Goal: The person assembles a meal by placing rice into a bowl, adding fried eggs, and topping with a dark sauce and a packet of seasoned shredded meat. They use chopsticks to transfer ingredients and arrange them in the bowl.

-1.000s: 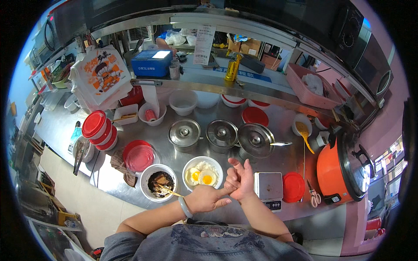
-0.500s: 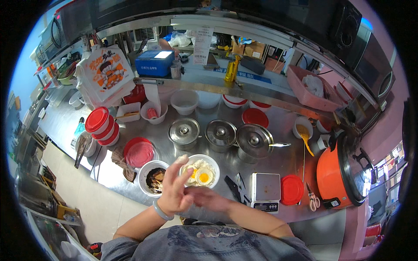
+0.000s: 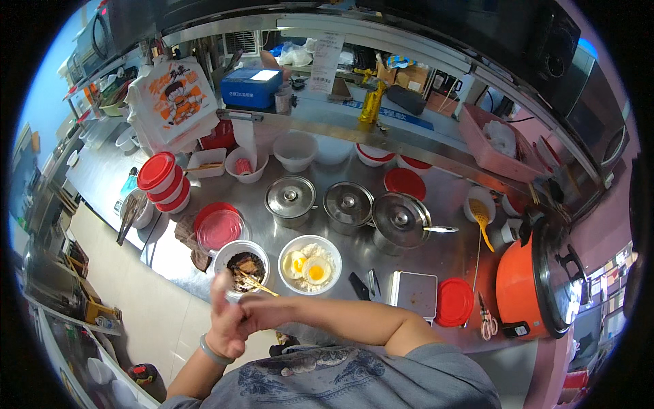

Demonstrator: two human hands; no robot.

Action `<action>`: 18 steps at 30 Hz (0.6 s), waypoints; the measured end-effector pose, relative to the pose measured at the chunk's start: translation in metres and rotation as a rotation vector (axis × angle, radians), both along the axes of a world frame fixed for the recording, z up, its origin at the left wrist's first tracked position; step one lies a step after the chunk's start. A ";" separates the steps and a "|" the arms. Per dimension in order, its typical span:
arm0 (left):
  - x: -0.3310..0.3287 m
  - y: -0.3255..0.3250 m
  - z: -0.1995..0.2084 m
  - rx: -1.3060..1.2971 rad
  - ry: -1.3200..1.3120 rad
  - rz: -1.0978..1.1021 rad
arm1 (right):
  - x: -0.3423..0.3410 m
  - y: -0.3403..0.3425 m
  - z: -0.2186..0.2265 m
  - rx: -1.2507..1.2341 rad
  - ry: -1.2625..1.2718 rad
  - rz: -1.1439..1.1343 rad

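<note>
My left hand [image 3: 225, 315], with a pale band at the wrist, is raised at the near edge of the counter, its blurred fingers pointing up. My right hand [image 3: 266, 313] reaches across and meets it; its fingertips are hidden behind the left hand. Just beyond them stands a white bowl [image 3: 264, 273] of dark, saucy food [image 3: 244, 264]. Light wooden chopsticks [image 3: 263, 286] slant from that bowl over its rim toward my right hand; whether it touches them cannot be told. To the right, a second white bowl [image 3: 335, 279] holds rice and two fried eggs [image 3: 315, 271].
Three lidded steel pots [image 3: 291, 198] stand behind the bowls. On the right are a knife [image 3: 359, 286], a kitchen scale [image 3: 415, 292], a red lid [image 3: 454, 302], scissors [image 3: 488, 324] and an orange cooker [image 3: 524, 286]. Stacked red-lidded containers [image 3: 163, 178] stand left.
Both hands have moved left and nearer to me, away from the egg bowl, which now shows fully. Chopsticks now show in the dark-food bowl. The view has shifted slightly.
</note>
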State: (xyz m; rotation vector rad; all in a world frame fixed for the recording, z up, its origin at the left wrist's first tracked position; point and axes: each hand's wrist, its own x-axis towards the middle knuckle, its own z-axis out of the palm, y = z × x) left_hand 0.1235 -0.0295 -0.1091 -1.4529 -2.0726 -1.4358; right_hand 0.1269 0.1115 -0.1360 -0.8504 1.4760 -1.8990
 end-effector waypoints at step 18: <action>-0.123 -0.109 -0.159 -0.264 -1.306 0.450 | 0.090 0.084 -0.075 0.723 -0.422 -0.988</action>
